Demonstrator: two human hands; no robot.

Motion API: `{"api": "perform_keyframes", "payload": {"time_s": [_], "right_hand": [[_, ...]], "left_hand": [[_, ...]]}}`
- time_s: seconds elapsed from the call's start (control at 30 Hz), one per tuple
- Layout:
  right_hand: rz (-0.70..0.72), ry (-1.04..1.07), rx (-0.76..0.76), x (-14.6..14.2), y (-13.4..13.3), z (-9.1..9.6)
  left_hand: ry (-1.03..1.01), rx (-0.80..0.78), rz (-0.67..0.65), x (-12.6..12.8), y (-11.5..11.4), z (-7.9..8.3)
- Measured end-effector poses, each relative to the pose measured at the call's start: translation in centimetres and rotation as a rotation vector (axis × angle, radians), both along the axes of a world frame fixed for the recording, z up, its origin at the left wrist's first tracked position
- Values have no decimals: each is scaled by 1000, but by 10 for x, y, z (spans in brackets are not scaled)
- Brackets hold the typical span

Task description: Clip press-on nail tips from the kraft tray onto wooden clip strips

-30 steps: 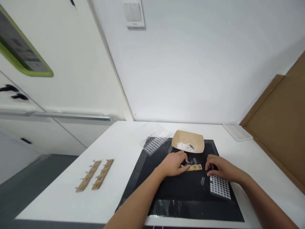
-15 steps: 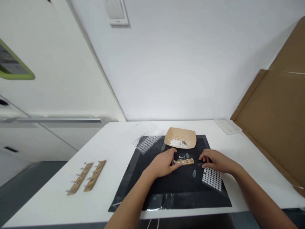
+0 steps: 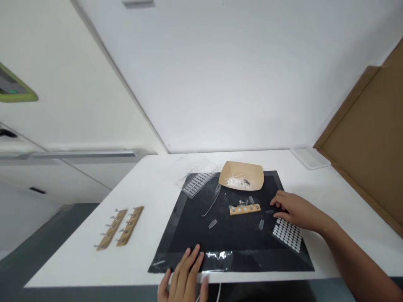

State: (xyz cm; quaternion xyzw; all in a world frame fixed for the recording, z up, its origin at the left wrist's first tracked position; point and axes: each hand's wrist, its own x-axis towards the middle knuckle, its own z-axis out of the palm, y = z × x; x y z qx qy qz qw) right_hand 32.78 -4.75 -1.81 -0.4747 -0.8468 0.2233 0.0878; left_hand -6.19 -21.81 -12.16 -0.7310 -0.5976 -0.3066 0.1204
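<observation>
A small wooden strip with metal studs [image 3: 244, 209] lies alone on the black mat [image 3: 189, 226], touched by neither hand. My left hand [image 3: 185, 279] is down at the mat's near edge, fingers stretched out flat and holding nothing. My right hand [image 3: 294, 211] rests on the mat's right side, fingers curled over the top of a sheet of white dots [image 3: 288, 235]; whether it grips anything is hidden. Clear nail tips [image 3: 213, 223] lie scattered on the mat, one [image 3: 260, 224] near the right hand.
A brown paper tray [image 3: 242, 176] with small bits sits at the mat's far edge, next to a clear box of nail tips [image 3: 197, 183]. Two more wooden strips [image 3: 119, 227] lie at the table's left. A cardboard sheet [image 3: 368, 138] leans at right, beside a clear lid [image 3: 310, 157].
My left hand let go of the wooden strip and drew back to the mat's near edge. The strip stays on the mat. The camera tilted down and shifted slightly.
</observation>
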Motion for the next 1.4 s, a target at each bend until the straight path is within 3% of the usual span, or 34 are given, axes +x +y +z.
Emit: {"api": "perform_keyframes", "payload": {"time_s": [0.13, 0.33, 0.6, 0.93, 1.17, 1.4], "right_hand": [[37, 28, -4, -8, 2, -2], [63, 33, -13, -16, 1, -2], [107, 19, 46, -14, -3, -11], [160, 37, 23, -14, -1, -9], [172, 39, 50, -14, 3, -13], [129, 64, 126, -19, 3, -19]], "left_hand": [[-40, -28, -10, 11, 7, 8], [0, -21, -63, 7, 6, 10], [30, -45, -13, 13, 0, 17], [59, -28, 8, 9, -34, -3], [48, -63, 14, 14, -35, 1], [-52, -64, 6, 19, -35, -13]]}}
